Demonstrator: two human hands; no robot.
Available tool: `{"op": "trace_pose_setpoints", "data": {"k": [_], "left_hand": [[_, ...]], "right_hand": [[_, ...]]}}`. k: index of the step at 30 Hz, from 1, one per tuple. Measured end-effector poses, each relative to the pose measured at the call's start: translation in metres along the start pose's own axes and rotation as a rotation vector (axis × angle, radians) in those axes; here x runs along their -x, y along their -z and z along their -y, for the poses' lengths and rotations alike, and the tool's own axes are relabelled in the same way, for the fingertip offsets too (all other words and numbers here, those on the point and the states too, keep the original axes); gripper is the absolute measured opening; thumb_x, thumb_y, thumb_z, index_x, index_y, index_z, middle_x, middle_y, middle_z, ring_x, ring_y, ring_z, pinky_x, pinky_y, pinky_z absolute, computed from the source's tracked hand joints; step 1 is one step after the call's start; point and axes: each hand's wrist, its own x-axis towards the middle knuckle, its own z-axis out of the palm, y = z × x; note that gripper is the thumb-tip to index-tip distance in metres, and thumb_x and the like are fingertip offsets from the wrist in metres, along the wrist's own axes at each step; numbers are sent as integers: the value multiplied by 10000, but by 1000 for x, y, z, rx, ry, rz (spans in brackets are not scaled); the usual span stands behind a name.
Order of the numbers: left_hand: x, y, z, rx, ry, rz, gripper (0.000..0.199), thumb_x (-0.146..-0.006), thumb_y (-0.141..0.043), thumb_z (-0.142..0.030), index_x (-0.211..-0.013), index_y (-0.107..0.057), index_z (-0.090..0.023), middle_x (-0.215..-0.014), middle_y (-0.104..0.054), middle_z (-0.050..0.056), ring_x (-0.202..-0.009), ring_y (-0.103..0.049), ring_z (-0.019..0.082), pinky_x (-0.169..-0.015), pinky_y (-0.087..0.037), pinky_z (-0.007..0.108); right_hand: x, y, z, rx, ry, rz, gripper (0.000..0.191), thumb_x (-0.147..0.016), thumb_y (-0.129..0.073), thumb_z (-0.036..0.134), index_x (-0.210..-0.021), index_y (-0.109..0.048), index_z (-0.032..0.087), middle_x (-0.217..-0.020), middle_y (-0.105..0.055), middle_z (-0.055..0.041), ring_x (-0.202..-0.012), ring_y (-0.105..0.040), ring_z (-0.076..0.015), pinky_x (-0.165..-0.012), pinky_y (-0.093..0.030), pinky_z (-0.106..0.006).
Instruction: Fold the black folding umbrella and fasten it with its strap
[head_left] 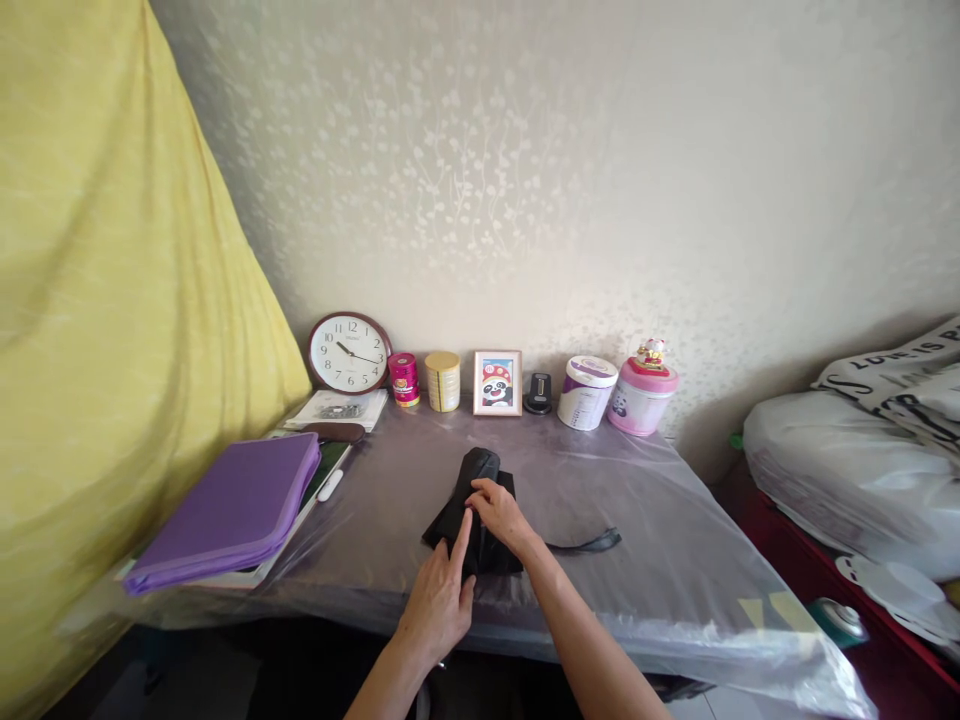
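A black cloth bundle (478, 466) lies near the front middle of the plastic-covered table (637, 600), with loose folds spread to both sides. A black strap (592, 542) trails from it to the right. My left hand (439, 595) rests at the bundle's lower left, index finger stretched out along the cloth and thumb apart. From the right, my right hand (499, 512) lies over the bundle with its fingers bent and pressed on the fabric near my left fingertip; whether it pinches the cloth is too small to tell.
A purple folder (225, 510) lies on papers at the left. Along the wall stand a clock (349, 353), two small cans, a framed panda picture (497, 384), a black object and two tubs (588, 394). Bags (847, 470) sit at the right.
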Motion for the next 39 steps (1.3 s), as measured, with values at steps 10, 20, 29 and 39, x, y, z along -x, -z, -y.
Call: {"op": "trace_pose_setpoints", "data": {"k": [10, 20, 29, 39], "left_hand": [[2, -7, 6, 15, -19, -3, 623, -868, -302, -197, -1416, -27, -301, -1212, -421, 104, -1037, -526, 208, -889, -425, 342], [0, -8, 9, 62, 37, 31, 555, -874, -290, -278, -1404, -172, -166, -1273, -420, 159, -1122, -490, 237, -934, -400, 371], [0, 0, 3, 65, 69, 59, 575, -868, -258, -268, -1414, -134, -139, -1307, -425, 164, -1169, -469, 233, -955, -379, 358], [-2, -8, 10, 103, 100, 74, 610, -861, -259, -298, -1411, -113, -79, -1397, -343, 171, -1266, -369, 220, -1026, -313, 359]], "right_hand": [[16, 2, 12, -493, -213, 233, 397, -764, -374, 91, -1148, -432, 173, -1084, -584, -86, -899, -648, -168, -523, -521, -216], [5, 0, 10, -439, -145, 331, 290, -763, -472, 129, -1046, -504, 181, -975, -628, -52, -807, -669, -148, -527, -494, -186], [4, -9, -16, 217, 645, -4, 250, -882, -430, 198, -1020, -636, 229, -1039, -673, -47, -1096, -533, -185, -984, -369, -398], [-54, -6, -33, 440, 603, -62, 286, -914, -387, 244, -996, -661, 238, -1104, -660, -40, -1195, -458, -178, -1062, -192, -436]]}}
